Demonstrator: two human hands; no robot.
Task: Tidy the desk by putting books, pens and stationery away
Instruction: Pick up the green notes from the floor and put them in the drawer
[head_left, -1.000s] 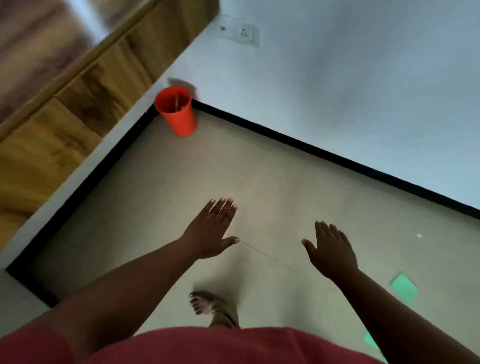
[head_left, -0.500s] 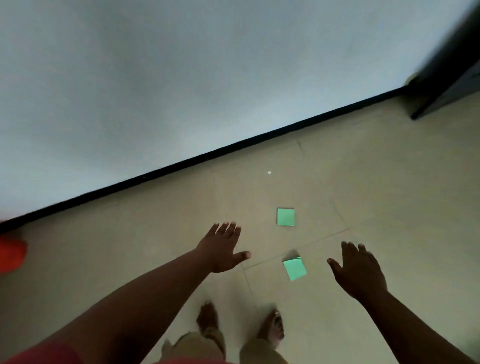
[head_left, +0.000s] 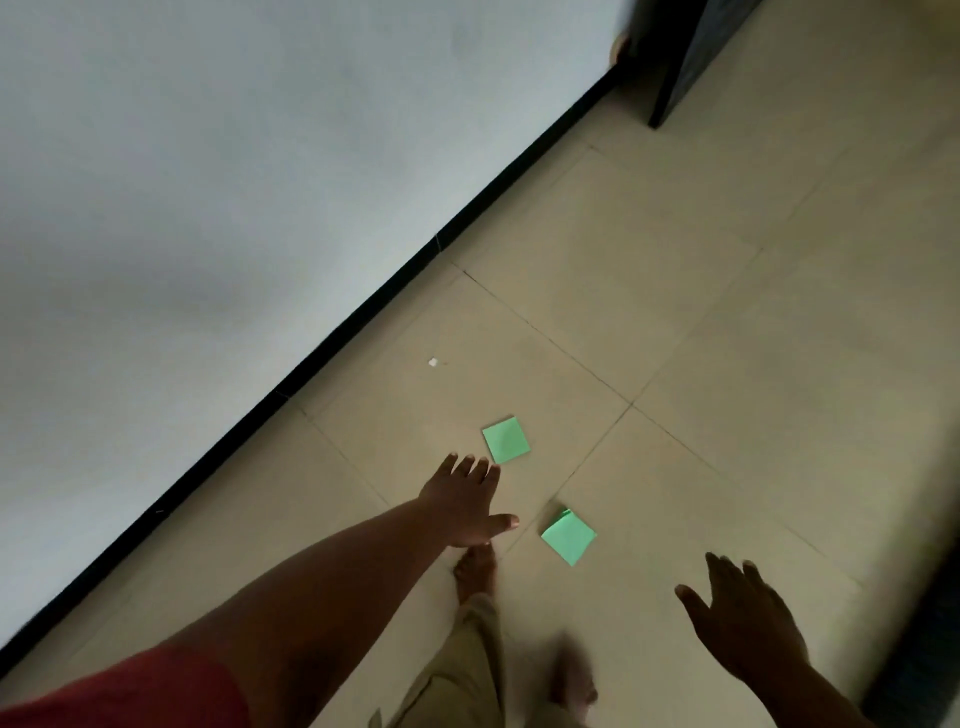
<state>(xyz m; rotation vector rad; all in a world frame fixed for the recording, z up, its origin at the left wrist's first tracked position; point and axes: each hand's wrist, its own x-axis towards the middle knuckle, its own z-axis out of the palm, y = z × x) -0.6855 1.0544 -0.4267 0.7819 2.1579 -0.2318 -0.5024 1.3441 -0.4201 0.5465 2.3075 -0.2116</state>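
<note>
Two green sticky notes lie on the beige tiled floor (head_left: 727, 312) in the lower middle of the frame. The upper note (head_left: 505, 439) is a flat square with no long axis; it sits slightly rotated, one corner pointing toward the top of the frame, near a tile seam. The lower note (head_left: 568, 535) is turned like a diamond, with corners pointing up-left and down-right; its upper-left edge is curled or folded up and casts a small shadow, so it may be a thin stack, though this cannot be told. Both are plain pale green with no visible writing. The left hand (head_left: 465, 506) reaches forward from the lower left, palm down, fingers spread and thumb out toward the lower note, holding nothing; its fingertips (head_left: 488, 467) appear just beside the upper note's lower-left corner, contact uncertain. The right hand (head_left: 743, 618), at the lower right, is likewise spread and empty, well apart from both notes. A bare foot (head_left: 475, 571) shows below the left hand; a second, blurred foot (head_left: 574, 686) is near the bottom edge. A white wall (head_left: 234, 182) with a black baseboard (head_left: 363, 312) crosses the upper left diagonally. A small white scrap (head_left: 432, 362) lies on the floor above the notes.
</note>
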